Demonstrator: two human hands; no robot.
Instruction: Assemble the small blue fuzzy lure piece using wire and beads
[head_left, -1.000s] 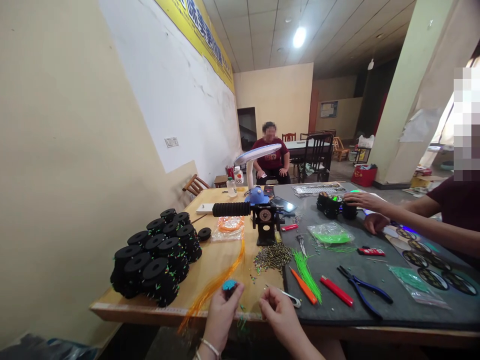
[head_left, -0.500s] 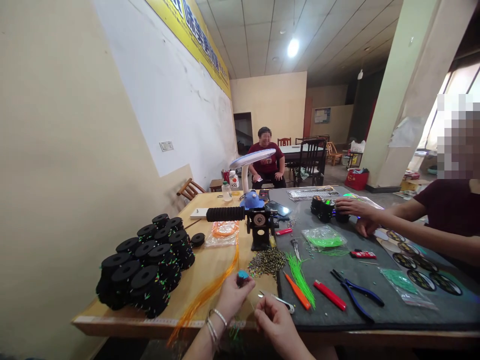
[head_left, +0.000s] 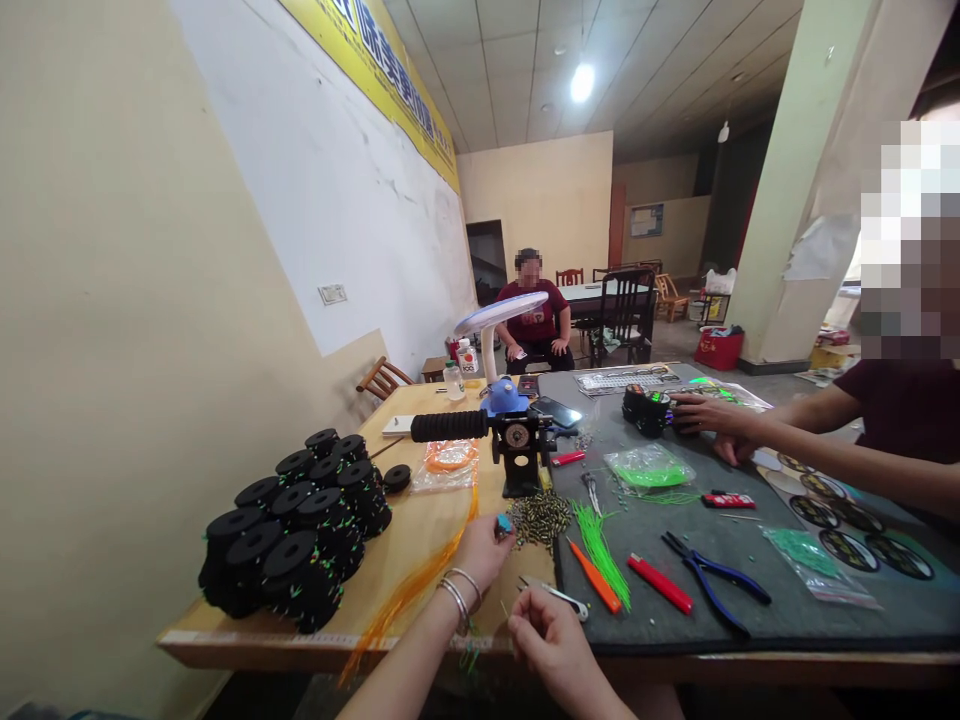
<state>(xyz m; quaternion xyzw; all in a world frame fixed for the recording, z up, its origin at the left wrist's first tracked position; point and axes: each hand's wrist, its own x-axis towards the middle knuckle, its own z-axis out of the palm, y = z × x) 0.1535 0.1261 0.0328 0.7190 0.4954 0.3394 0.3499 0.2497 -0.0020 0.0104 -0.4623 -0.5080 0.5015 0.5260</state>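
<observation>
My left hand (head_left: 482, 549) reaches forward over the wooden table (head_left: 420, 535) with its fingers closed on a small black spool with a blue top (head_left: 504, 523), right beside a heap of small dark beads (head_left: 541, 516). My right hand (head_left: 546, 632) stays near the table's front edge, its fingers pinched on something too thin to make out. A small metal clipper (head_left: 559, 597) lies just beyond it. A bundle of orange strands (head_left: 420, 580) runs under my left wrist.
A stack of black spools (head_left: 296, 530) fills the left of the table. A black winder with a foam handle (head_left: 495, 432) stands in the middle. On the dark mat (head_left: 750, 590) lie green strands (head_left: 600, 545), red lighters, blue pliers (head_left: 712, 575). A co-worker's hands (head_left: 705, 415) rest at the right; another person sits behind.
My left hand has moved forward and to the right with the blue-topped spool, from the table's front edge up to the bead heap. My right hand stayed near the edge.
</observation>
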